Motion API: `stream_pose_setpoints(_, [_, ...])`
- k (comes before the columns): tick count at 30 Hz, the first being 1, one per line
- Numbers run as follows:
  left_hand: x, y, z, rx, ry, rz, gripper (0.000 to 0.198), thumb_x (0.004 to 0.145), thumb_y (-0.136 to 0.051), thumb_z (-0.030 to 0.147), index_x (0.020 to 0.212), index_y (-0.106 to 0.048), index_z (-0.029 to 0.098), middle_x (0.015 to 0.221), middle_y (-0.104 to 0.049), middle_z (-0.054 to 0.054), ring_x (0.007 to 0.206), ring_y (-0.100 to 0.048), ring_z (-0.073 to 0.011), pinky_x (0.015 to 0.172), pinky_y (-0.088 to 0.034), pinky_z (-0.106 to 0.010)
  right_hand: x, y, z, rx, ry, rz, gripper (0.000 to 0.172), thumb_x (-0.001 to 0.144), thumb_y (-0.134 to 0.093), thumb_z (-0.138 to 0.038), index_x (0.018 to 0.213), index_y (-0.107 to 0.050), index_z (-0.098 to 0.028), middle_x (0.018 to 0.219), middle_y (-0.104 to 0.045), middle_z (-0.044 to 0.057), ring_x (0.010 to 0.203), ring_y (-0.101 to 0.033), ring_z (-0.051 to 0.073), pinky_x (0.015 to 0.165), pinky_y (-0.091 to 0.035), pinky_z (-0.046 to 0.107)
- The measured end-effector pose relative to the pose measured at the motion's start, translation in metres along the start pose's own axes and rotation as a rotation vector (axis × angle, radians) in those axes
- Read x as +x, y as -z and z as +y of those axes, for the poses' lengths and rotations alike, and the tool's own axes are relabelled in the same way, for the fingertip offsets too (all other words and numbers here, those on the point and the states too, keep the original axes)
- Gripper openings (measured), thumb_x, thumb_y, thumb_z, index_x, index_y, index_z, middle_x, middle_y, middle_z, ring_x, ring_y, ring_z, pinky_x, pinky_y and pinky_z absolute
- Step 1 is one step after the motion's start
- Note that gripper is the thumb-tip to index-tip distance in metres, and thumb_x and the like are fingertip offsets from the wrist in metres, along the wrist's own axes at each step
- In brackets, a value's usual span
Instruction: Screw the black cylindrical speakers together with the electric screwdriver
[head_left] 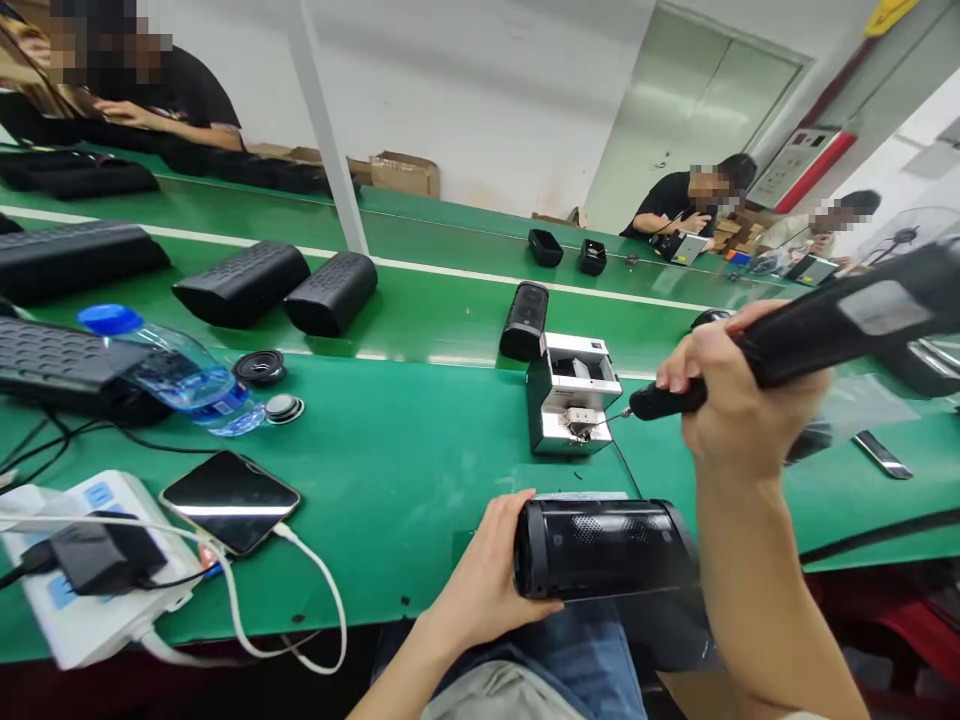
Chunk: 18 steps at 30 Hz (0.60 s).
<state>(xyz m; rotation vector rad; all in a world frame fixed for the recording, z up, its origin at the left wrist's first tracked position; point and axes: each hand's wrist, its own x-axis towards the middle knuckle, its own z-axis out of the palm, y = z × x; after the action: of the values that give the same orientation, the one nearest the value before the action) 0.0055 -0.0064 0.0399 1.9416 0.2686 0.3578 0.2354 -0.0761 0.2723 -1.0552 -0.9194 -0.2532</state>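
At five o'clock, my left hand (491,560) grips the black casing (607,560); at three, my right hand (735,390) grips the screwdriver (817,337), bit (622,413) at the feeder (551,428). I'd align the bit squarely.

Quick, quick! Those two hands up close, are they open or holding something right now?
Left hand: closed on one end of the speaker, holding it.
Right hand: closed around the screwdriver.
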Motion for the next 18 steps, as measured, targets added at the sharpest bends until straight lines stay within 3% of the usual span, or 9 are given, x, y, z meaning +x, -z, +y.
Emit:
stream_pose_setpoints(6, [0.000, 0.001, -0.001, -0.009, -0.009, -0.019, 0.125, 0.069, -0.107, 0.019, 0.169, -0.033, 0.031, 0.166, -0.050, -0.019, 0.158, -0.052, -0.0455, 0.134, -0.046, -0.071, -0.002, -0.003, 0.036, -0.065, -0.084, 0.021, 0.023, 0.088, -0.087, -0.024, 0.095, -0.065, -0.022, 0.061, -0.054, -0.009, 0.045, -0.054, 0.014, 0.050, -0.052, 0.030])
stream_pose_setpoints(15, [0.000, 0.002, 0.001, 0.020, -0.012, -0.021, 0.126, 0.073, -0.108, 0.023, 0.171, -0.030, 0.033, 0.169, -0.050, -0.019, 0.160, -0.052, -0.0450, 0.133, -0.048, -0.070, 0.001, -0.001, 0.040, -0.117, -0.102, 0.074, 0.022, 0.087, -0.080, -0.023, 0.099, -0.062, -0.023, 0.057, -0.053, -0.009, 0.043, -0.050, 0.014, 0.047, -0.046, 0.028])
stream_pose_setpoints(18, [0.000, 0.002, 0.002, 0.039, -0.030, -0.013, 0.128, 0.072, -0.108, 0.023, 0.172, -0.029, 0.034, 0.169, -0.050, -0.018, 0.160, -0.052, -0.0447, 0.133, -0.049, -0.069, -0.003, 0.003, 0.052, -0.119, -0.103, -0.053, 0.022, 0.087, -0.082, -0.025, 0.098, -0.063, -0.022, 0.057, -0.054, -0.009, 0.041, -0.050, 0.014, 0.045, -0.046, 0.028])
